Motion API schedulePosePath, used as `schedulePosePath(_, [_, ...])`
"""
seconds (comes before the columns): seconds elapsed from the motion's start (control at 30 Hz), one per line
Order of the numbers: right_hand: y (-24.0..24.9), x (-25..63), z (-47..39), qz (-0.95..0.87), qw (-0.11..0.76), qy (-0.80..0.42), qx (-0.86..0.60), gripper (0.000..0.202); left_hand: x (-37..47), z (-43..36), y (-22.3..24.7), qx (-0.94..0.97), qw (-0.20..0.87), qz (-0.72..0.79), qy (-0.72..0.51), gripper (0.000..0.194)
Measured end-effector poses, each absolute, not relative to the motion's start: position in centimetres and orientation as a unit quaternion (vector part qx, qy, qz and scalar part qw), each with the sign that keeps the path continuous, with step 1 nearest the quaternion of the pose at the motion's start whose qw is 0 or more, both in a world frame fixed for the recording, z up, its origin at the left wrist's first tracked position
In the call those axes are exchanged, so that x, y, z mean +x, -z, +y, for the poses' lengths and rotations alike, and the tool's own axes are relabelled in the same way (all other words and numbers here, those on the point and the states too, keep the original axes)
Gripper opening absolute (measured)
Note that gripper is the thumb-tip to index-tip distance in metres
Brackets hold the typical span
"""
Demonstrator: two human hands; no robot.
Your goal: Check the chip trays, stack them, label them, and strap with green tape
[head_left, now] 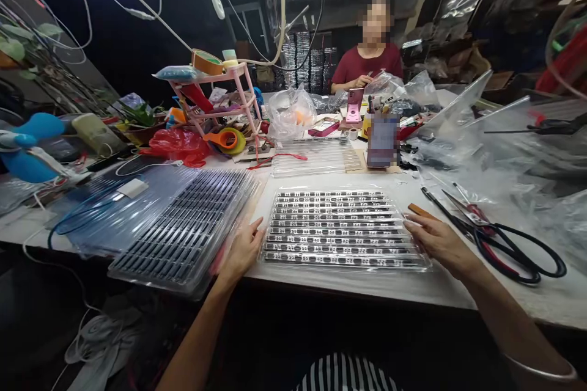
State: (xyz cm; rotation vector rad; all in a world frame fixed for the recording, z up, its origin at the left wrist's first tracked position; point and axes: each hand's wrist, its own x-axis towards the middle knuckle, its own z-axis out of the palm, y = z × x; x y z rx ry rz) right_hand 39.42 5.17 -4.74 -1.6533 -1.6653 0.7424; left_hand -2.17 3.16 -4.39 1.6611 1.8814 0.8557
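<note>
In front of me on the white tabletop lies a clear plastic tray (339,229) with rows of dark strips carrying white marks. My left hand (243,248) holds its left edge, the thumb uppermost and the other fingers partly hidden. At the opposite edge, my right hand (435,241) grips the tray's right side with bent fingers. A brown strip (422,212) lies just beyond the right hand. Left of my left hand, a stack of clear trays (188,226) carries rows of dark, pen-like sticks.
Black-handled scissors (502,244) lie at the right, before heaped clear plastic bags (504,165). A phone (383,142) stands behind the tray near another clear tray (316,157). A pink rack (229,91) holds tape. A person (371,64) sits across the table.
</note>
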Motion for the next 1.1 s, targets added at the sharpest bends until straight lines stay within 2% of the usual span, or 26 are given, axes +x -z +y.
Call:
schedulePosePath(0.1, [4.6, 39.5, 6.1, -0.694, 0.226, -0.147, -0.667, 0.041, -2.4, 3.8, 4.4, 0.625, 0.227, 0.686, -0.296, 0.066])
schedulePosePath(0.17, [4.5, 39.3, 6.8, -0.704, 0.204, -0.083, -0.675, 0.040, -2.3, 4.3, 4.4, 0.650, 0.201, 0.672, -0.291, 0.068])
schedulePosePath(0.3, [4.5, 37.9, 7.5, -0.725, 0.184, -0.045, -0.662, 0.040, -1.8, 5.1, 4.8, 0.728, 0.126, 0.615, -0.275, 0.062])
schedulePosePath(0.4, [4.8, 36.1, 7.5, -0.756, 0.146, -0.017, -0.637, 0.040, -1.5, 5.1, 5.9, 0.762, 0.113, 0.590, -0.240, 0.059])
schedulePosePath(0.57, [5.5, 33.8, 7.2, -0.771, 0.101, 0.015, -0.628, 0.055, -0.8, 5.0, 7.9, 0.762, 0.044, 0.608, -0.218, 0.059])
schedulePosePath(0.77, [5.6, 35.9, 6.7, -0.793, 0.156, -0.003, -0.588, 0.046, -0.7, 3.4, 6.8, 0.741, 0.066, 0.627, -0.232, 0.056])
schedulePosePath(0.93, [5.7, 40.3, 4.5, -0.814, 0.236, -0.103, -0.521, 0.047, -3.0, -1.8, 6.0, 0.821, 0.123, 0.523, -0.194, 0.050])
schedulePosePath(1.03, [5.6, 42.1, 2.1, -0.806, 0.269, -0.202, -0.487, 0.046, -3.8, -4.5, 6.7, 0.856, 0.075, 0.483, -0.170, 0.060])
schedulePosePath(1.1, [5.2, 42.9, 0.2, -0.811, 0.242, -0.231, -0.479, 0.048, -3.8, -5.3, 7.5, 0.844, 0.025, 0.505, -0.182, 0.063])
